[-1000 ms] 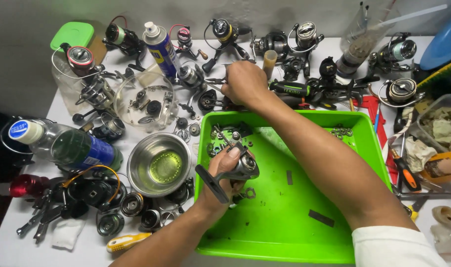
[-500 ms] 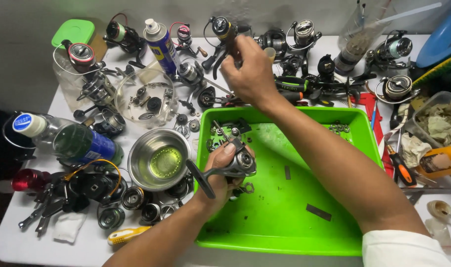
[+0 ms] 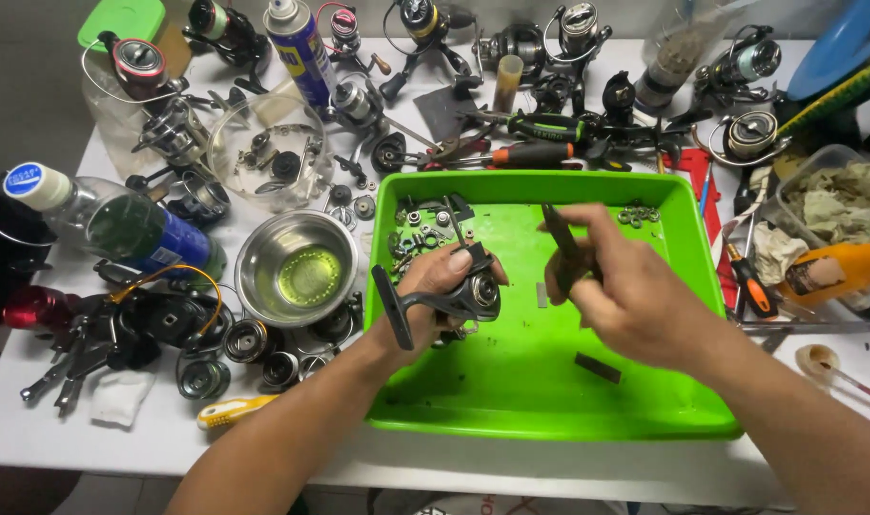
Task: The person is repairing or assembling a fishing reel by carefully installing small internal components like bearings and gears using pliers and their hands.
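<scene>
From the head view, we see our left hand (image 3: 433, 298) wrapped around a dark metal spinning reel body (image 3: 463, 294), held just above the bright green plastic tray (image 3: 511, 391), its stem pointing down and to the left. Our right hand (image 3: 618, 291) pinches a slim dark tool (image 3: 561, 250) between thumb and fingers, its tip raised beside the reel; we cannot tell what kind of tool it is. We judge the work to be midway: the reel looks partly stripped, since small screws, washers and dark metal parts (image 3: 425, 221) lie loose in the tray's far left corner, a few pale rings (image 3: 637, 216) sit by its far right edge, and two flat dark strips (image 3: 597, 367) rest on the smooth tray floor. Reassembly, or further stripping, seems left to do. Around the tray the white tabletop (image 3: 120, 434) is crowded: a shiny steel bowl (image 3: 296, 269) holding yellowish liquid, a blue spray can (image 3: 299, 46), a clear plastic bottle (image 3: 111, 221) lying on its side, orange-handled screwdrivers (image 3: 521, 153), and many other reels.
</scene>
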